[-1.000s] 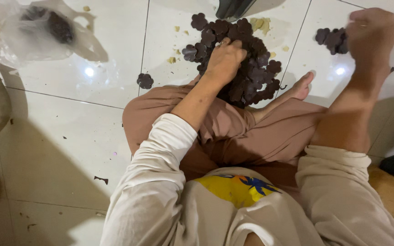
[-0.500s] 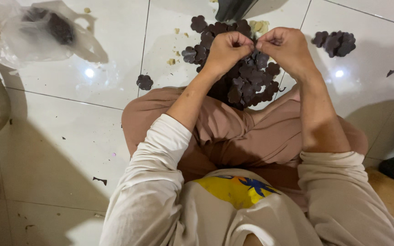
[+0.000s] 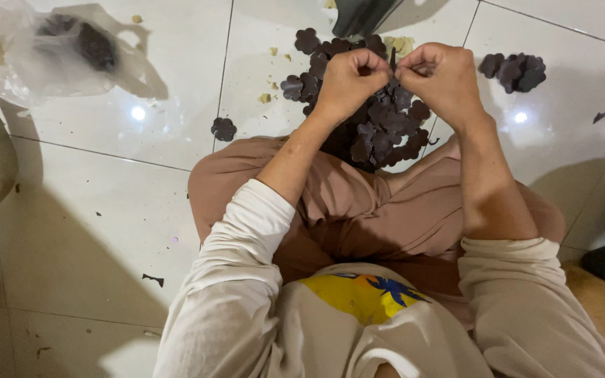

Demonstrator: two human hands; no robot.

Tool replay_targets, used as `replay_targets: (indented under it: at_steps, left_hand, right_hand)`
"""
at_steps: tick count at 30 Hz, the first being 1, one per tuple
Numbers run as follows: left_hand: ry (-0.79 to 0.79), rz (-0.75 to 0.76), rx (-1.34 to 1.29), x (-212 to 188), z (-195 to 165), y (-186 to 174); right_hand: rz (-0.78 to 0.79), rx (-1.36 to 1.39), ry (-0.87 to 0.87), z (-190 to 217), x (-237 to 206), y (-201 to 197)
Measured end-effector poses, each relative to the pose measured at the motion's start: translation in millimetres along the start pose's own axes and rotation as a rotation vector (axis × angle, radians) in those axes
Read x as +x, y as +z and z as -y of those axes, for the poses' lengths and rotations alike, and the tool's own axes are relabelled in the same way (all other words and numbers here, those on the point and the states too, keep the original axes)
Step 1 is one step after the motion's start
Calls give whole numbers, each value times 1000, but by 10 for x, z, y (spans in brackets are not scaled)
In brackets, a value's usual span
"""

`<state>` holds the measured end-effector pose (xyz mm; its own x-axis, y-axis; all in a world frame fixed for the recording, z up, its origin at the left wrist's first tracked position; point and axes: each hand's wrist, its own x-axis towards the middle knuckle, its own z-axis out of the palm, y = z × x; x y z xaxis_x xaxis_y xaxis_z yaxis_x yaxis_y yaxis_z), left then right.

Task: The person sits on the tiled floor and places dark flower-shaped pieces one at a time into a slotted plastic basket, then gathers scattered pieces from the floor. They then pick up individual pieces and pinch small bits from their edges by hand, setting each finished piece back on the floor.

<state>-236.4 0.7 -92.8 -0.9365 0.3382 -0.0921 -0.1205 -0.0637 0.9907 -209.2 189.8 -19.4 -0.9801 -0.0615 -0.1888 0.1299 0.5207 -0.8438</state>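
The white tiled floor (image 3: pixel 106 210) fills most of the frame, and the person is seated on it with legs in brown trousers (image 3: pixel 344 210) folded in the centre. A crumpled clear plastic bag (image 3: pixel 43 49) with some dark pieces inside is seen in the upper left of the frame. The large pile of dark flower-shaped pieces (image 3: pixel 386 129) lies on the floor at the upper centre, just beyond the knees, and a smaller heap (image 3: pixel 514 70) is placed well apart in the upper right. One single flower piece (image 3: pixel 223 128) rests alone on the floor, to the left of the pile.

Both forearms are stretched forward from cream sleeves, and the hands are brought together above the large pile. The left hand (image 3: pixel 348 77) and the right hand (image 3: pixel 442 73) are both curled almost closed, with fingertips pinched toward each other. A small thin dark piece (image 3: pixel 391 59) is held between them; which hand carries most of the grip cannot be told.

The pieces are judged to be light, thin and flat, probably soft and a little flexible. Such a piece is best taken by its edge with the fingertips, because a flat piece is hard to lift from the smooth tile.
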Motion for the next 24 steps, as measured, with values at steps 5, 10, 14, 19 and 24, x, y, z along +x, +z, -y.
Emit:
replay_targets:
  at_steps: [5, 10, 14, 19, 24]
  left_hand:
    - [267, -82, 221, -68, -193, 8]
    - [435, -109, 332, -147, -351, 6]
    - [438, -110, 356, -158, -375, 0]
    - [410, -67, 227, -114, -265, -5]
    - [197, 14, -28, -53, -121, 6]
  right_hand:
    - [6, 25, -49, -15, -12, 1]
    - [-59, -99, -119, -42, -45, 112]
    - [-72, -124, -143, -51, -30, 141]
    - [2, -65, -94, -73, -43, 116]
    - [95, 124, -19, -60, -31, 49]
